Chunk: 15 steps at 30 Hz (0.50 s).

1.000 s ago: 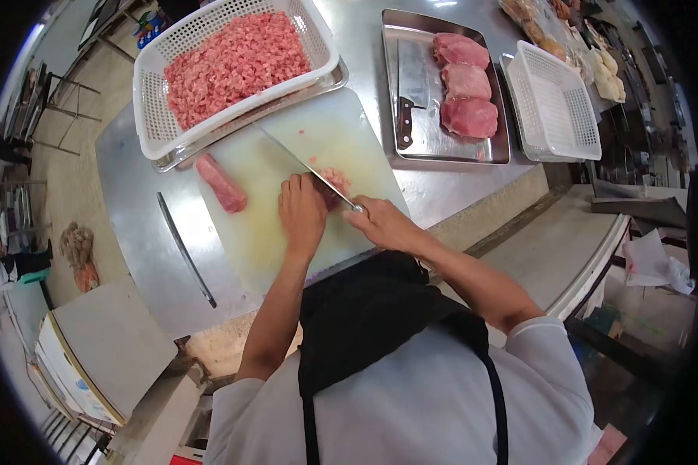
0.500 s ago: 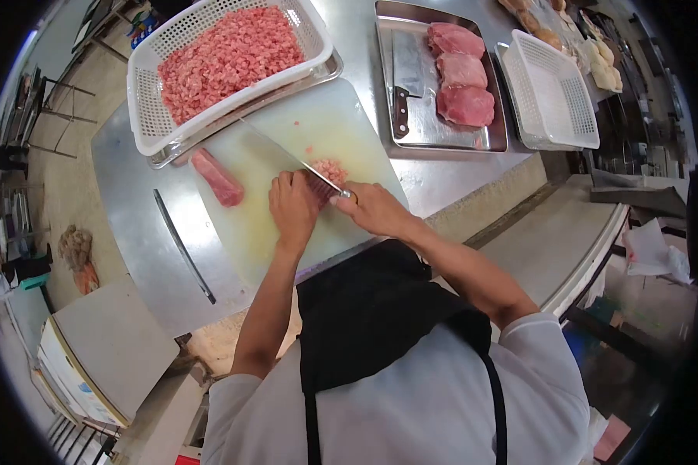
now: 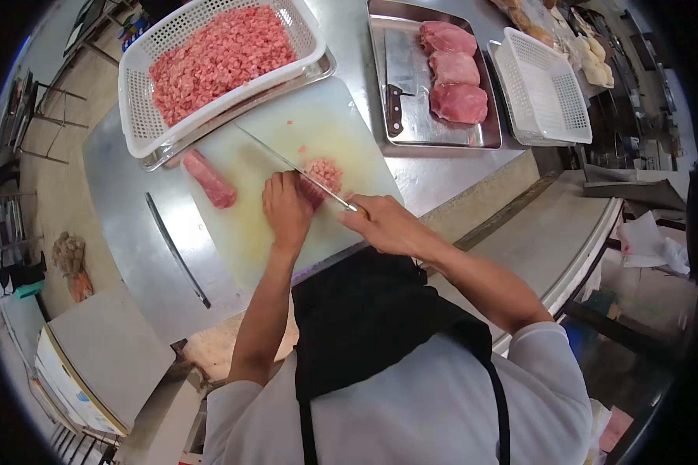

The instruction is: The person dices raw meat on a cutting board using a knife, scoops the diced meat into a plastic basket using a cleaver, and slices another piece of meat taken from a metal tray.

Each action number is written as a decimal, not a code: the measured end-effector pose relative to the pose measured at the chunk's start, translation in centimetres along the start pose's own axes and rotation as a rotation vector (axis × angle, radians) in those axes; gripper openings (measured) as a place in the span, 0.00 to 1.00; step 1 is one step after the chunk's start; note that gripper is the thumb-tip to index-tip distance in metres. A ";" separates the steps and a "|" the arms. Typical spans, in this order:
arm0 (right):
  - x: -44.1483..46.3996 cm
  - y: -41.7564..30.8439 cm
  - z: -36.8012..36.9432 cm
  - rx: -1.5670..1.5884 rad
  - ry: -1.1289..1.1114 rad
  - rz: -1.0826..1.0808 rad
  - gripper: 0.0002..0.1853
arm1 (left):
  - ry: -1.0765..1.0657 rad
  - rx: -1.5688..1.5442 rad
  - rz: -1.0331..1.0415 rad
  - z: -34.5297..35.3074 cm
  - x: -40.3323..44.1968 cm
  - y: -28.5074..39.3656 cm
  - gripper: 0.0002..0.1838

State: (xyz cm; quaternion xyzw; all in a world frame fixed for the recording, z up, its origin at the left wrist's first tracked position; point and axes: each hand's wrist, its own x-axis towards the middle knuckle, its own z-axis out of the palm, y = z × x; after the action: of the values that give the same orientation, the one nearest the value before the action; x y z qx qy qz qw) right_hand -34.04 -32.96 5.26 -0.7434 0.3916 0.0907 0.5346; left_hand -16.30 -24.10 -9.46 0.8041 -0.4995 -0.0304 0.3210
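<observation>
At far left, metal stands rest on a pale floor (image 3: 62, 186). A thin dark rod (image 3: 177, 249) lies on the metal table (image 3: 132, 232), beside the pale, yellow-stained cutting board (image 3: 248, 225). Diced meat (image 3: 225, 62) fills a white perforated basket (image 3: 132, 101) at the board's far edge. On the board lies a meat strip (image 3: 209, 180); to its right, the left hand (image 3: 287, 208), fingers bent and close together, presses a meat piece (image 3: 312, 192). The knife (image 3: 275, 155) slants across it, chopped bits (image 3: 323, 172) alongside. The right hand (image 3: 384, 225) is closed around the handle. Farther right, a metal tray (image 3: 457, 141) holds a cleaver (image 3: 399, 62) and three meat slabs (image 3: 456, 71), near a second white basket (image 3: 546, 124).

A blue mark (image 3: 82, 395) on a lower-left white panel is too small to read.

Compared with the previous frame, the knife and right hand sit farther back toward the person, and the view has shifted slightly.
</observation>
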 end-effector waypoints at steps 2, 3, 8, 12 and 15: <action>0.5 0.7 0.8 0.023 0.020 -0.022 0.28 | 0.001 0.011 -0.011 0.1 0.3 -0.2 0.10; 2.1 2.7 2.5 0.040 0.061 -0.071 0.27 | 0.006 0.018 -0.005 0.1 0.3 -0.3 0.10; 3.2 3.0 3.8 -0.006 0.107 -0.107 0.26 | 0.027 -0.092 -0.021 -1.1 -0.3 -0.2 0.10; -0.5 0.6 1.3 -0.034 0.018 -0.003 0.26 | 0.022 -0.022 -0.018 -1.5 -1.1 0.0 0.12; 0.9 2.3 2.3 -0.022 0.066 -0.120 0.27 | 0.033 0.013 0.001 -0.7 -0.9 -0.4 0.13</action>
State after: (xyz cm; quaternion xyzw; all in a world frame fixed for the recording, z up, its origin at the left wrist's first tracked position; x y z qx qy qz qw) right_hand -34.29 -31.66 2.13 -0.7740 0.3627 0.0385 0.5176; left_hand -16.19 -22.89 -9.32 0.8065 -0.4946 -0.0137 0.3238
